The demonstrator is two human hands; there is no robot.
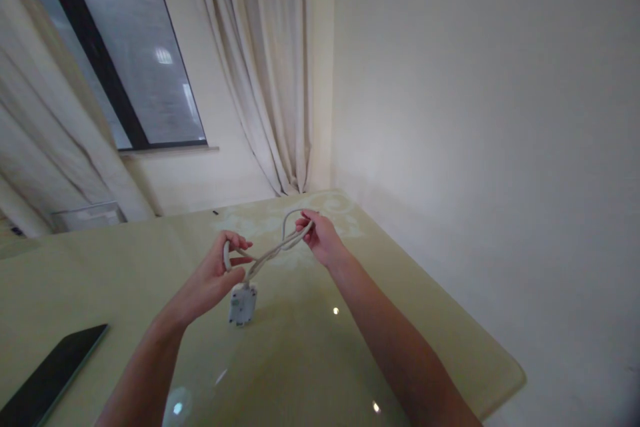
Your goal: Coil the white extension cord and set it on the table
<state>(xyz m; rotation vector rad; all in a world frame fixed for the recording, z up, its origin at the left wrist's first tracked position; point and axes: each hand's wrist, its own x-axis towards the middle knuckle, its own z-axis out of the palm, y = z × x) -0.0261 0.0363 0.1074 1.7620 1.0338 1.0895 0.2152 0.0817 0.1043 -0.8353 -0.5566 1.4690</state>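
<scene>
A pale power cord (273,253) stretches in a loose, partly twisted bundle between my two hands above the table. My right hand (317,237) pinches the far end of the bundle, and a thin loop of cord stands up beside its fingers. Around the fingers of my left hand (227,263) lies another bend of the cord, with the thumb and fingers curved about it. Just below that hand hangs a small white power socket block (243,305), joined to the cord at its top. The cord's plug end cannot be made out.
The glossy pale green table (300,360) reaches a plain wall on the right. A dark flat tablet-like object (53,373) lies at the left front. Near the back edge is a tiny black item (215,213). Curtains (265,67) and a window (135,47) stand behind.
</scene>
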